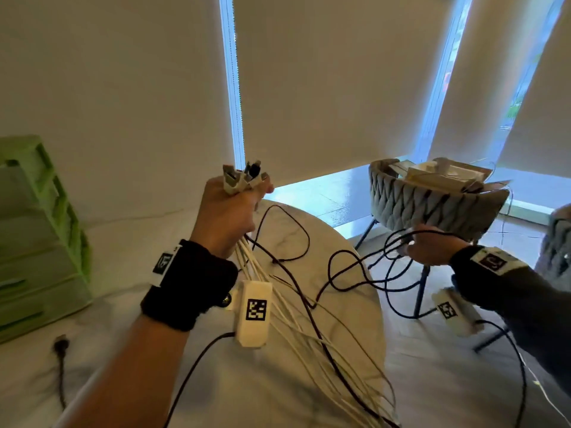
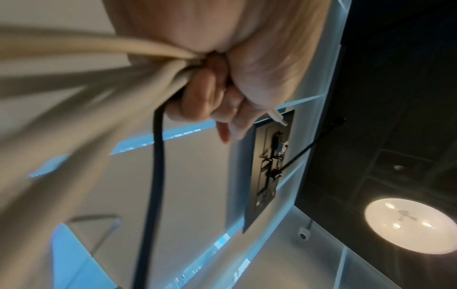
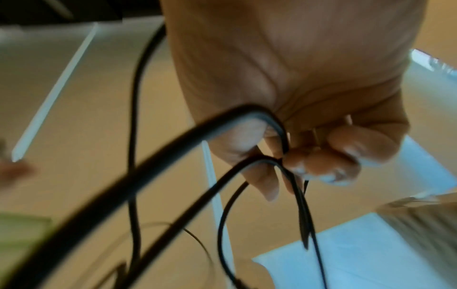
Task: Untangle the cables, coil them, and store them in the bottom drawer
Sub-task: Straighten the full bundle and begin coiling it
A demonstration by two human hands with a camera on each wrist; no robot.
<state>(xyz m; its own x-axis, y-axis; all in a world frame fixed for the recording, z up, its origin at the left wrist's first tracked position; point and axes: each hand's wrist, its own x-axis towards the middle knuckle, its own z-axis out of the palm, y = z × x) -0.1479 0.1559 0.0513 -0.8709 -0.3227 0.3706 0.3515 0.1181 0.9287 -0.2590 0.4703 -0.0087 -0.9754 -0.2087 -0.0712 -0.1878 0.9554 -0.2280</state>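
Cables: raised left hand fists white cables (plugs upward); right hand pinches black cable loops.

Glossy marble table, woven cloth chair

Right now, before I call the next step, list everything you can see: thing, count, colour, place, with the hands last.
white cables: a bundle, count unclear, white, plug ends gripped up top, strands trailing over the table
black cable: count unclear, black, looping between both hands over the table
table: one, white marbled, round, under the cables
drawer unit: one, green, far left, drawers shut
plug: one, dark, lying bottom left
chair: one, grey woven, beyond the table, with boxes on the seat
wrist cameras: two, white, one under each wrist
left hand: grips the white cables with a black one
right hand: pinches black cable loops
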